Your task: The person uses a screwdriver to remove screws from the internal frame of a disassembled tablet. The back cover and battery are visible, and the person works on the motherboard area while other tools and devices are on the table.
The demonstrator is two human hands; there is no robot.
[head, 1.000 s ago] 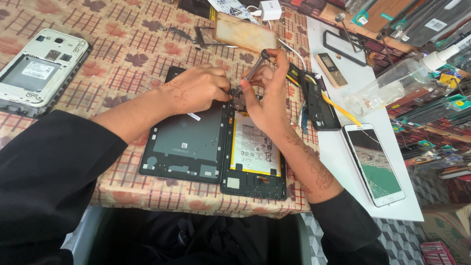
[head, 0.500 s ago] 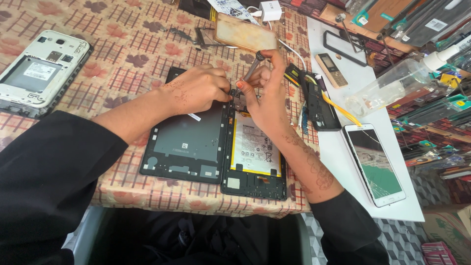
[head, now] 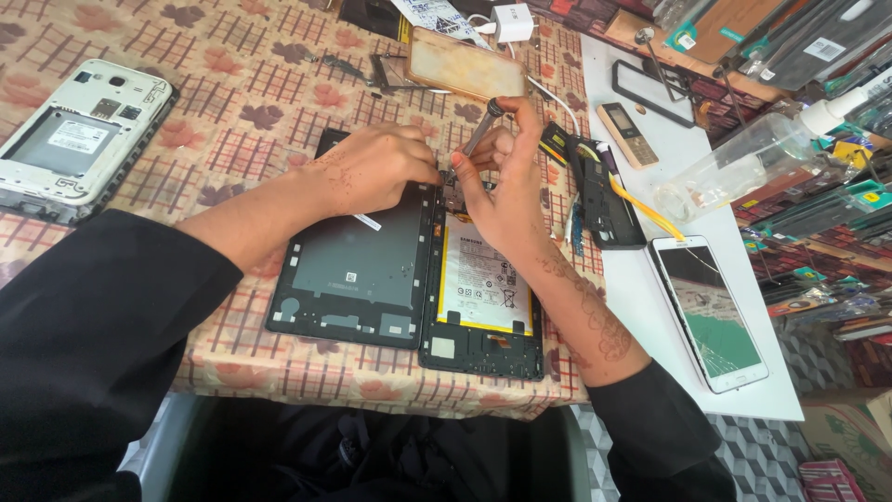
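An opened tablet (head: 483, 297) is lying back-up near the middle of the worktop (head: 232, 102), its battery showing, with the removed back cover (head: 358, 274) touching it at nine o'clock. The right hand (head: 506, 191) is gripping a screwdriver (head: 478, 135), fingers closed round its shaft, tip seemingly at the tablet's top edge. The left hand (head: 376, 167) is pressing there too, fingers curled; whether they pinch anything I cannot tell. A cracked white phone (head: 711, 311) is lying at three o'clock, an open white phone shell (head: 79, 135) at ten.
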